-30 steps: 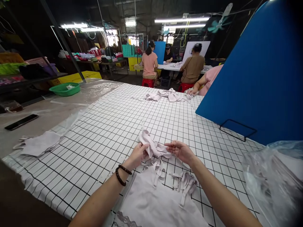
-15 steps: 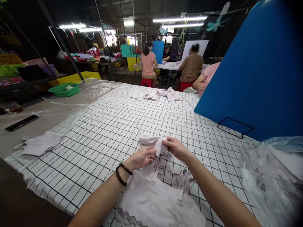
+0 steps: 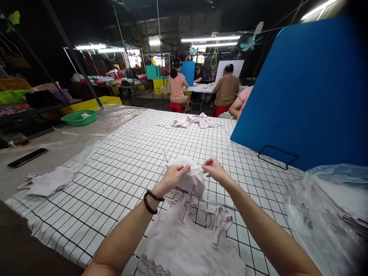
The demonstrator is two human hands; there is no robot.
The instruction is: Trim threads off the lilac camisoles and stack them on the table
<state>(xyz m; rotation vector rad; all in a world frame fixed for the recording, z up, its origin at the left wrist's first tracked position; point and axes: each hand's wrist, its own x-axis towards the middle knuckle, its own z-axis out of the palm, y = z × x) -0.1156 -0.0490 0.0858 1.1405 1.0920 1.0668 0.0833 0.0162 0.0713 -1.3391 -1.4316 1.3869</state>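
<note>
A small pale lilac cloth garment [image 3: 191, 182] hangs between my hands just above the gridded cloth. My left hand [image 3: 176, 175], with dark bead bracelets at the wrist, pinches its upper edge. At the garment's right side my right hand [image 3: 214, 170] is closed, thumb and finger pressed together at the edge; what exactly it pinches is too small to make out. Nearer to me lies a pale lilac strappy top [image 3: 189, 241], flat, with looped straps at its upper end and a wavy hem at lower left.
A blue board [image 3: 310, 96] with a black wire stand rises at right, beside a clear plastic bag [image 3: 313, 214] of folded fabric. Folded garments [image 3: 53, 181], a phone [image 3: 28, 157] and a green basket [image 3: 79, 119] lie left. More garments [image 3: 198, 120] lie ahead; people sit beyond.
My left hand has turned over, now gripping the garment from above. My right hand has moved slightly away to the right. The garment hangs more spread out, and the view has tilted up slightly.
</note>
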